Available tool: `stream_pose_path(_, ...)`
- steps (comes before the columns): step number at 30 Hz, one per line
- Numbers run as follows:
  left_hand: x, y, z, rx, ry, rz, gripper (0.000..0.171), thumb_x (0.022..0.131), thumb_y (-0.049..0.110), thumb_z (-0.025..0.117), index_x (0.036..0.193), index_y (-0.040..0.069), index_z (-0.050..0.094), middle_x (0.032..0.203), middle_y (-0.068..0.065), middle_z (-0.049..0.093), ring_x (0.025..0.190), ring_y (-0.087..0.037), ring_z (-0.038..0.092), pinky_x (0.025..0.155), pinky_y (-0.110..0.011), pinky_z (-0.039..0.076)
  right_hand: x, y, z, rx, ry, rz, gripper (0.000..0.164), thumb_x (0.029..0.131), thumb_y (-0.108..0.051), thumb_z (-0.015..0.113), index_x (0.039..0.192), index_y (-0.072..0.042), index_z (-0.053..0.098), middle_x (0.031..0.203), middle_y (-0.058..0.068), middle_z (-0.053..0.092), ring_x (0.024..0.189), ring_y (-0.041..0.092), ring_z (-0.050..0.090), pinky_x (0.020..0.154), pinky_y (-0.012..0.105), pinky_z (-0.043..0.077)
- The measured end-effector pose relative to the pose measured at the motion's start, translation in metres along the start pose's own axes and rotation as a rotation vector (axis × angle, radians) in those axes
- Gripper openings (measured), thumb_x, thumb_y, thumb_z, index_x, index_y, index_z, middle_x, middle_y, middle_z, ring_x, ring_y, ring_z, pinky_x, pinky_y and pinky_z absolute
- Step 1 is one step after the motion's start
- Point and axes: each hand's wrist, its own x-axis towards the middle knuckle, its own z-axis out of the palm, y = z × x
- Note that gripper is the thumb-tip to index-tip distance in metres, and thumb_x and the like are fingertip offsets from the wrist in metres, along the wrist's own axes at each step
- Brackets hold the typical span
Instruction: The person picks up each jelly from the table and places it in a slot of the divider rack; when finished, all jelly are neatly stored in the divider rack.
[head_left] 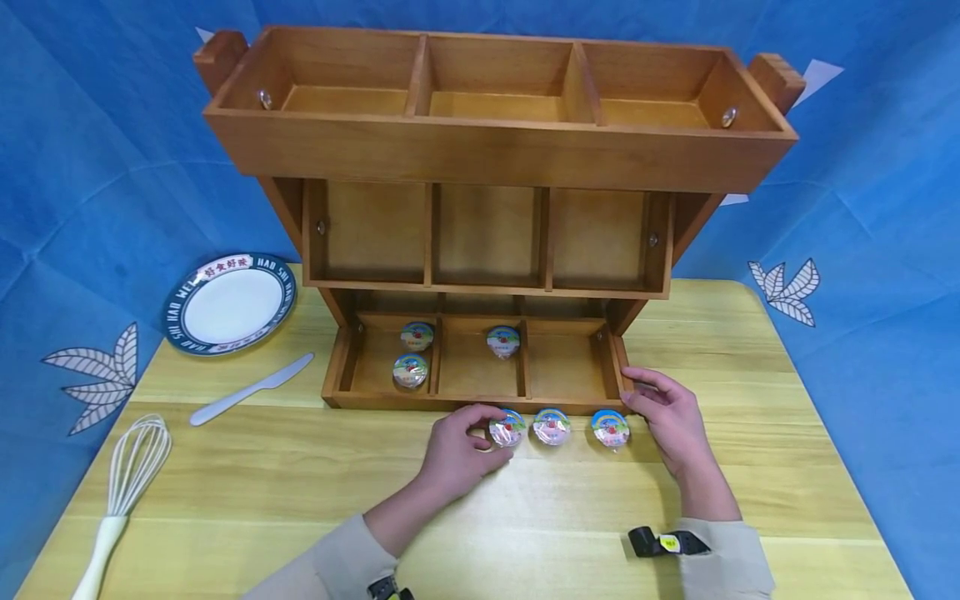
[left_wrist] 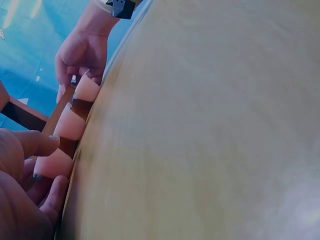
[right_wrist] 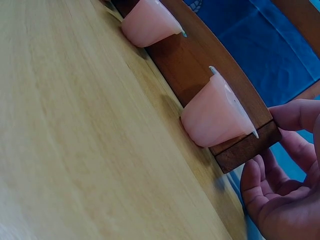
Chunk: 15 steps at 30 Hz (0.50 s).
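Note:
Three pink jelly cups with printed lids stand in a row along the front of the wooden three-tier rack (head_left: 450, 404). My left hand (head_left: 461, 450) holds the leftmost jelly cup (head_left: 507, 428) between curved fingers and thumb; in the left wrist view this cup (left_wrist: 54, 164) stays on the table. Beside it are the middle jelly cup (head_left: 551, 427) and the right jelly cup (head_left: 610, 429), untouched. My right hand (head_left: 671, 417) grips the rack's lower right front corner, its fingers (right_wrist: 295, 114) bent around the wood.
In the rack's bottom tier, two jelly cups (head_left: 410, 371) sit in the left compartment and one jelly cup (head_left: 503, 342) in the middle. A plate (head_left: 238, 304), a pale knife (head_left: 251, 390) and a whisk (head_left: 127, 492) lie on the left. Blue cloth (head_left: 870, 233) hangs behind.

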Motion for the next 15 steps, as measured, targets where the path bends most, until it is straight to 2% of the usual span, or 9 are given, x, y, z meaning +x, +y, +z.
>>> stream_pose_path(8, -0.0006, 0.0040, -0.0030, 0.004, -0.043, -0.016, 0.045, 0.068, 0.004, 0.090, 0.109, 0.012, 0.074, 0.099, 0.002, 0.065, 0.076, -0.015, 0.065, 0.068, -0.025, 0.058, 0.0000, -0.0001, -0.0001, -0.001, 0.005, -0.003, 0.040, 0.091, 0.002, 0.069, 0.130, 0.008, 0.059, 0.122, 0.004, 0.054, 0.098, 0.014, 0.055, 0.079, 0.020, 0.052)
stream_pose_path(15, -0.0001, 0.0044, -0.0044, 0.030, -0.047, -0.026, 0.041, 0.069, 0.004, 0.090, 0.107, 0.011, 0.074, 0.096, 0.001, 0.066, 0.073, -0.011, 0.065, 0.066, -0.024, 0.057, 0.0003, 0.0008, -0.0002, 0.008, 0.005, 0.005, 0.041, 0.091, 0.003, 0.069, 0.130, 0.008, 0.059, 0.123, 0.005, 0.054, 0.099, 0.014, 0.055, 0.079, 0.020, 0.052)
